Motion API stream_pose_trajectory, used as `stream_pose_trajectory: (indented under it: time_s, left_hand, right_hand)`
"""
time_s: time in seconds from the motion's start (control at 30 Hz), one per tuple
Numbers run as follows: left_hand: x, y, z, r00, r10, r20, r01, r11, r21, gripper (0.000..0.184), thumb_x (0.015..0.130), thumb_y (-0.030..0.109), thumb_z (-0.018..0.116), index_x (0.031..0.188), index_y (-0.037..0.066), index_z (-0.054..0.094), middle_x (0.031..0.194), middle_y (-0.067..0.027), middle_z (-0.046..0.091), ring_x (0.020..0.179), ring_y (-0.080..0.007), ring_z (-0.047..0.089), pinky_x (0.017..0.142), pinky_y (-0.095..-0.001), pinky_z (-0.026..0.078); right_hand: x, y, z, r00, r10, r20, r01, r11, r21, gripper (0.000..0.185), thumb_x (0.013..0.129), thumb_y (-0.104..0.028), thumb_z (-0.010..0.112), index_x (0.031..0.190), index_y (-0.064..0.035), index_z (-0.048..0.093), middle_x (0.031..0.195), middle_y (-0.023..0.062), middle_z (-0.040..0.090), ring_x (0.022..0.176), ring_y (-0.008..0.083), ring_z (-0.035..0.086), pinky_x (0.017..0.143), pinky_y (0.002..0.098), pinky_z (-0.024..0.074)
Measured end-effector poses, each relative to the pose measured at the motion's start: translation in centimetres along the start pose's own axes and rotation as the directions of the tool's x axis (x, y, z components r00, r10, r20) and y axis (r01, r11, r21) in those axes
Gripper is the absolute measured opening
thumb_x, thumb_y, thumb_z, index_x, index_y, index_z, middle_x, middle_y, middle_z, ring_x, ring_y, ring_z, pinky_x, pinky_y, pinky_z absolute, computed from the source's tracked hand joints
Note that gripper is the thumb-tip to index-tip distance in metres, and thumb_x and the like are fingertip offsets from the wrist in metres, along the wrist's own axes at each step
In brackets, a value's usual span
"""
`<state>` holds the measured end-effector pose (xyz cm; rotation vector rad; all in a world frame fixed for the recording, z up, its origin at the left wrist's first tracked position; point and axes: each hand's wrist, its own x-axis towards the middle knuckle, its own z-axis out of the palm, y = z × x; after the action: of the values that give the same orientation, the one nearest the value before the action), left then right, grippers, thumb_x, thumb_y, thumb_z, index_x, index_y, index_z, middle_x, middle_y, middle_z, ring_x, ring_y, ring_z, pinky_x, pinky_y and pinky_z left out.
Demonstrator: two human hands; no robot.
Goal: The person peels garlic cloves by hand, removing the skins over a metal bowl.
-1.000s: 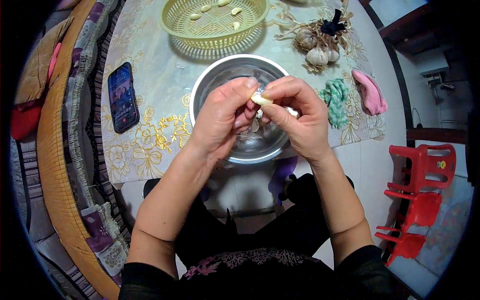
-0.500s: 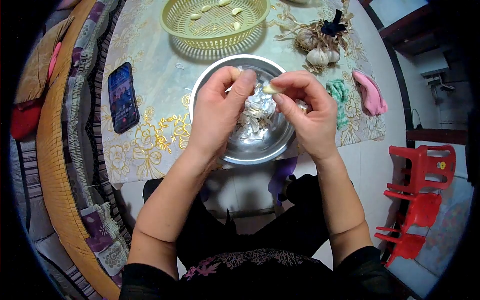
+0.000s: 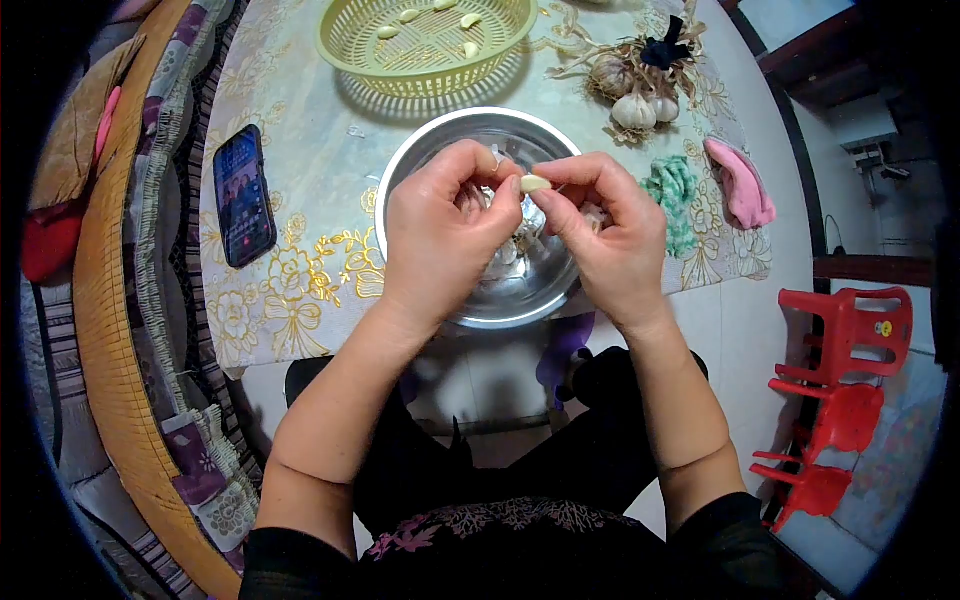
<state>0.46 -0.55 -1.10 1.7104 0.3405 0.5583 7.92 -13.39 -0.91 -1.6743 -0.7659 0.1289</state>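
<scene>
A pale garlic clove (image 3: pixel 536 184) is pinched between the thumb and forefinger of my right hand (image 3: pixel 608 222), above the steel bowl (image 3: pixel 510 318). My left hand (image 3: pixel 447 222) is closed, its thumb tip against the clove's left end, with a thin bit of skin by its forefinger. What its other fingers hold, if anything, is hidden. Papery garlic skins (image 3: pixel 515 252) lie in the bowl under both hands. Behind it, a yellow-green basket (image 3: pixel 430 75) holds several peeled cloves (image 3: pixel 388 33).
A phone (image 3: pixel 243 196) lies at the table's left. On the right are a bunch of garlic bulbs (image 3: pixel 634 112) tied with black, a green cloth (image 3: pixel 672 205) and a pink cloth (image 3: pixel 740 184). Red plastic chairs (image 3: pixel 848 335) stand on the floor at the right.
My hands parted over the bowl half a second ago and have since come together again. The clove has stayed in my right fingers, and my left thumb now meets it.
</scene>
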Motion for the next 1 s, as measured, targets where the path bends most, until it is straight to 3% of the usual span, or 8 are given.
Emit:
stream_pose_trajectory:
  time_s: [0.07, 0.17, 0.27, 0.37, 0.57, 0.67, 0.87, 1.0]
  left_hand:
    - [-0.1, 0.6, -0.3, 1.000, -0.009, -0.008, 0.010, 0.991, 0.135, 0.006, 0.078, 0.003, 0.063, 0.077, 0.001, 0.058, 0.070, -0.0025, 0.060, 0.060, -0.0051, 0.051, 0.056, -0.0212, 0.042]
    - [-0.1, -0.3, -0.1, 0.999, 0.034, -0.040, -0.031, 0.997, 0.066, 0.005, 0.078, 0.003, 0.062, 0.078, 0.000, 0.058, 0.073, -0.0027, 0.061, 0.063, -0.0054, 0.052, 0.059, -0.0207, 0.043]
    - [0.0, 0.0, -0.1, 0.994, -0.107, -0.026, 0.098, 0.969, -0.227, 0.005, 0.080, 0.004, 0.062, 0.081, 0.000, 0.058, 0.077, -0.0028, 0.061, 0.067, -0.0056, 0.053, 0.062, -0.0200, 0.044]
    - [0.2, 0.6, -0.7, 0.971, -0.229, 0.071, 0.239, 0.916, -0.322, 0.007, 0.084, 0.007, 0.060, 0.083, 0.001, 0.058, 0.079, -0.0026, 0.060, 0.071, -0.0059, 0.054, 0.064, -0.0194, 0.044]
    - [0.5, 0.0, -1.5, 0.956, -0.226, 0.188, 0.286, 0.867, -0.408, 0.012, 0.089, 0.011, 0.055, 0.086, 0.001, 0.059, 0.077, -0.0005, 0.058, 0.069, -0.0053, 0.051, 0.060, -0.0192, 0.042]
    - [0.4, -0.8, -0.3, 1.000, -0.009, 0.019, 0.011, 0.988, -0.153, 0.008, 0.087, 0.008, 0.057, 0.088, 0.002, 0.060, 0.076, -0.0005, 0.058, 0.065, -0.0045, 0.049, 0.058, -0.0198, 0.040]
    - [0.1, 0.2, -0.2, 0.997, 0.081, 0.013, -0.082, 0.991, 0.110, 0.008, 0.079, 0.004, 0.063, 0.087, 0.003, 0.063, 0.075, -0.0028, 0.059, 0.058, -0.0074, 0.049, 0.053, -0.0211, 0.039]
    - [0.2, 0.3, -0.2, 0.981, 0.192, 0.015, -0.190, 0.954, 0.234, 0.007, 0.076, 0.004, 0.065, 0.082, 0.003, 0.062, 0.073, -0.0044, 0.058, 0.054, -0.0119, 0.051, 0.048, -0.0249, 0.040]
  right_hand:
    - [-0.2, 0.0, 0.2, 1.000, -0.004, -0.017, 0.004, 1.000, 0.018, 0.011, 0.077, -0.003, 0.068, 0.086, -0.0019, 0.062, 0.077, 0.0052, 0.061, 0.060, 0.0095, 0.054, 0.054, 0.0224, 0.0436]
    - [-0.2, 0.2, 0.3, 0.999, -0.025, -0.030, 0.027, 0.998, 0.055, 0.012, 0.077, -0.002, 0.068, 0.088, -0.0020, 0.062, 0.078, 0.0054, 0.061, 0.061, 0.0095, 0.055, 0.054, 0.0219, 0.0433]
    - [-0.2, 0.2, 0.4, 0.997, -0.068, -0.048, 0.071, 0.996, 0.061, 0.014, 0.077, 0.000, 0.067, 0.089, -0.0015, 0.062, 0.078, 0.0041, 0.061, 0.062, 0.0083, 0.054, 0.055, 0.0214, 0.0431]
    - [-0.3, 0.0, 0.3, 0.999, 0.004, -0.043, 0.001, 0.995, 0.103, 0.013, 0.077, 0.001, 0.065, 0.090, -0.0007, 0.061, 0.079, 0.0025, 0.061, 0.063, 0.0061, 0.054, 0.056, 0.0207, 0.0431]
    - [-0.1, -0.3, 0.0, 0.993, 0.114, -0.023, -0.109, 0.979, 0.172, 0.012, 0.079, 0.002, 0.063, 0.091, -0.0004, 0.061, 0.081, 0.0013, 0.061, 0.063, 0.0043, 0.051, 0.057, 0.0184, 0.0425]
    - [-0.1, -0.3, -0.1, 0.990, 0.142, -0.019, -0.135, 0.971, 0.198, 0.013, 0.079, 0.001, 0.063, 0.092, -0.0005, 0.061, 0.081, 0.0010, 0.061, 0.064, 0.0045, 0.051, 0.058, 0.0182, 0.0425]
    - [-0.1, -0.3, 0.0, 0.994, 0.093, -0.060, -0.085, 0.989, 0.118, 0.012, 0.078, 0.001, 0.064, 0.089, -0.0008, 0.060, 0.080, 0.0018, 0.060, 0.064, 0.0058, 0.053, 0.057, 0.0200, 0.0428]
    - [0.0, -0.1, 0.1, 0.995, -0.079, -0.068, 0.074, 0.994, -0.076, 0.012, 0.077, 0.000, 0.066, 0.086, -0.0019, 0.060, 0.077, 0.0043, 0.059, 0.062, 0.0087, 0.053, 0.055, 0.0218, 0.0430]
